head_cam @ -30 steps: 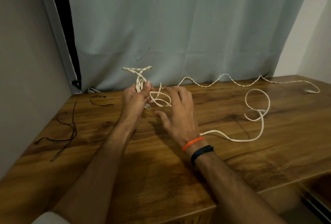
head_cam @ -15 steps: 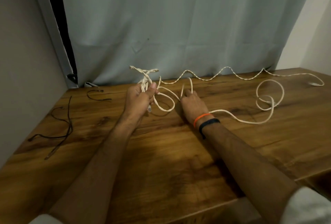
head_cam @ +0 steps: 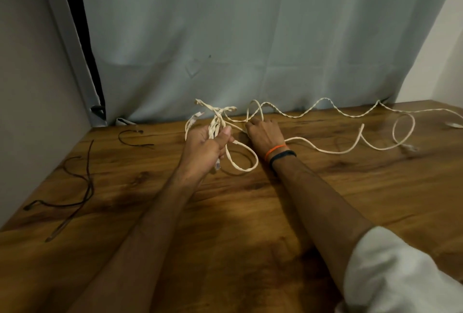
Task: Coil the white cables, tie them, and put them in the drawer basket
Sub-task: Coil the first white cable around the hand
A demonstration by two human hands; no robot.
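The left hand (head_cam: 205, 144), palm turned up with thumb pressed over, has a closed grip on a bundle of folded loops of the white braided cable (head_cam: 295, 115); one loop hangs onto the brown wooden desk (head_cam: 250, 225) near it. The right hand (head_cam: 265, 132), knuckles up, curls its fingers round a strand just right of the bundle. Its wrist wears an orange band (head_cam: 275, 150) and a black band (head_cam: 283, 156). The cable snakes right along the far edge. Thin black cords (head_cam: 85, 187) lie left. No writing is legible.
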